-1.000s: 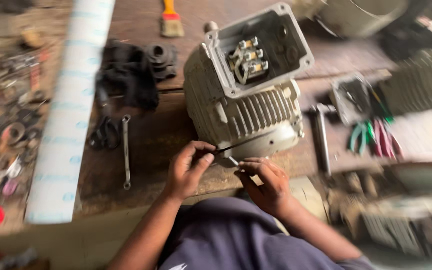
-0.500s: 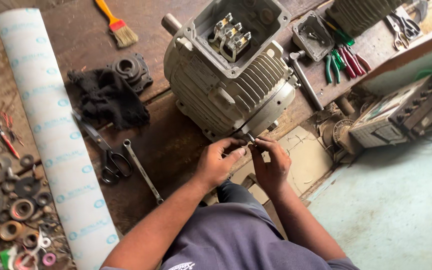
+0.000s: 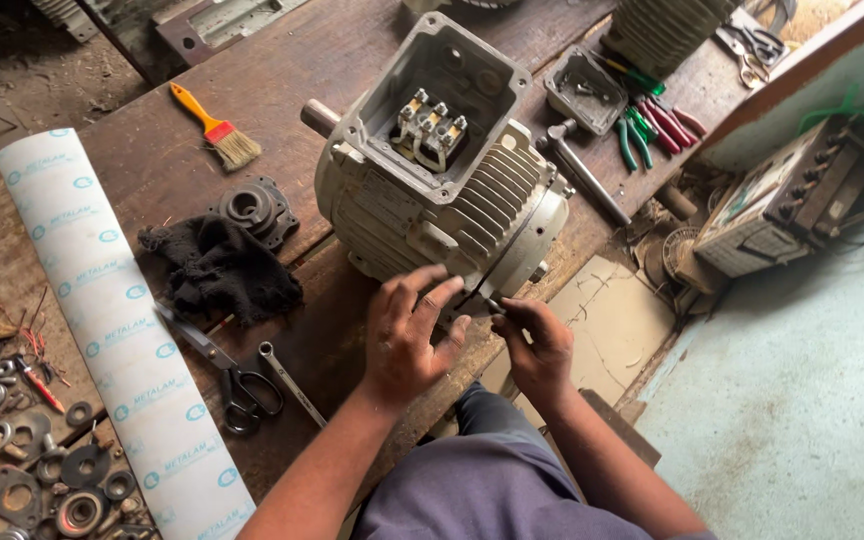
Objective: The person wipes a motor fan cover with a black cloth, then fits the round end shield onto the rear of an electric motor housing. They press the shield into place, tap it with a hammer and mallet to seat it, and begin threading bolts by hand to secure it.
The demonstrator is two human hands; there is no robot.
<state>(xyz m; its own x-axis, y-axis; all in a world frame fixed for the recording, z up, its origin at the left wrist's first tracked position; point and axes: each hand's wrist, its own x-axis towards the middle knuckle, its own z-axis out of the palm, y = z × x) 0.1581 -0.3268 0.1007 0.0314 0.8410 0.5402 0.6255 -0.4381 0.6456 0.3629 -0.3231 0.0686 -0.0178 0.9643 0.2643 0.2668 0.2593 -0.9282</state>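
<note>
You're mid-job on the motor [image 3: 432, 190], which lies on its side across the wooden worktop [image 3: 312, 60], terminal box open and facing up w/ the brass posts showing, shaft stub pointing away toward the brush [image 3: 214, 125]. Your left hand [image 3: 414, 335] rests on the lower edge of the end cover, fingers spread and loosely curled against the casing, not clamped round anything I can make out. Your right hand [image 3: 535, 345] is pinched shut on a thin dark tool [image 3: 480, 298], prob. a small driver or pick, its tip at the seam where cover meets finned body; the tip itself is too small to read. Looks to me like you're working a fastener or prying at that joint, early in opening up the end cover. Next move, I'd say: keep the left hand bracing so the housing doesn't roll, keep the tool square to the seam, light force only. Scissors [image 3: 227, 370] and a spanner [image 3: 290, 378] lie just left of your forearm, pliers [image 3: 652, 125] well apart at the far end, black rag [image 3: 222, 265] beside the paper roll [image 3: 117, 320].
</note>
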